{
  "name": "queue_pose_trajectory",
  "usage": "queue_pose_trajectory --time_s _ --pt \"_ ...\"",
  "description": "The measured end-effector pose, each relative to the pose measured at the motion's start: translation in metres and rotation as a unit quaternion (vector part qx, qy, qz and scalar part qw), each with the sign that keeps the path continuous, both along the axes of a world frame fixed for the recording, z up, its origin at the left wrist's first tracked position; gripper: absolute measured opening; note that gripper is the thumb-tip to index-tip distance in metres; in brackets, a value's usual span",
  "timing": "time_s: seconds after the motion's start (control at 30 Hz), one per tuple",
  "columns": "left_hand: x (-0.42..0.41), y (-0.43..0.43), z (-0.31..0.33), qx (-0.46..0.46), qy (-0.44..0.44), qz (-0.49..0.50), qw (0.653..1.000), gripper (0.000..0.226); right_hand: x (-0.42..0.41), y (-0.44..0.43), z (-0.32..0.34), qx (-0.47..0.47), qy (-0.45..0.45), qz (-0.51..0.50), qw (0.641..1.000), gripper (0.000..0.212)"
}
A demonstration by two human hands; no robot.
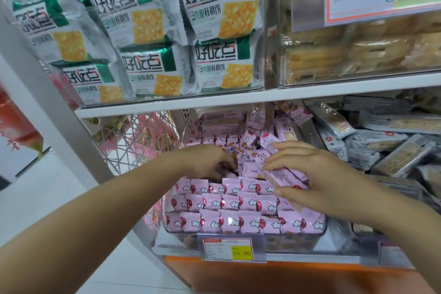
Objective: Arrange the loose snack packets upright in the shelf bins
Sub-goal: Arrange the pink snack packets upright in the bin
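A clear bin (319, 229) on the lower shelf holds several pink snack packets (229, 203), the front rows standing upright, the ones behind lying loose in a heap (241, 143). My left hand (210, 162) reaches into the loose heap with curled fingers around small pink packets. My right hand (317, 172) holds a bundle of pink packets (279, 172) over the right side of the bin, thumb beneath and fingers on top.
A yellow price tag (230, 248) hangs on the bin front. Grey-blue packets (372, 145) lie jumbled in the bin to the right. Green-and-white biscuit bags (148, 28) and a bin of pastries (353, 55) fill the upper shelf. A white shelf post (59, 114) stands left.
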State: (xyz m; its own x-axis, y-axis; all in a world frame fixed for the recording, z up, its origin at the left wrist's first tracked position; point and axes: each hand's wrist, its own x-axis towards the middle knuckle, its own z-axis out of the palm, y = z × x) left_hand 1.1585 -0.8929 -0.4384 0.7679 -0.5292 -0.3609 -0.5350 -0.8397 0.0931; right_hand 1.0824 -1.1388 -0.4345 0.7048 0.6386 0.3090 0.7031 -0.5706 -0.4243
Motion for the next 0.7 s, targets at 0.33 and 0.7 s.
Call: queue_pose_trajectory --time_s 0.33,0.7 --pt "-0.004 0.003 0.001 0.054 -0.083 -0.023 0.995 0.036 -0.002 0.001 0.002 -0.001 0.003 0.000 1.000 0.040" --pt "-0.011 0.019 0.017 -0.106 0.011 0.078 0.991 0.030 -0.001 -0.001 0.001 -0.005 0.013 -0.008 1.000 0.042"
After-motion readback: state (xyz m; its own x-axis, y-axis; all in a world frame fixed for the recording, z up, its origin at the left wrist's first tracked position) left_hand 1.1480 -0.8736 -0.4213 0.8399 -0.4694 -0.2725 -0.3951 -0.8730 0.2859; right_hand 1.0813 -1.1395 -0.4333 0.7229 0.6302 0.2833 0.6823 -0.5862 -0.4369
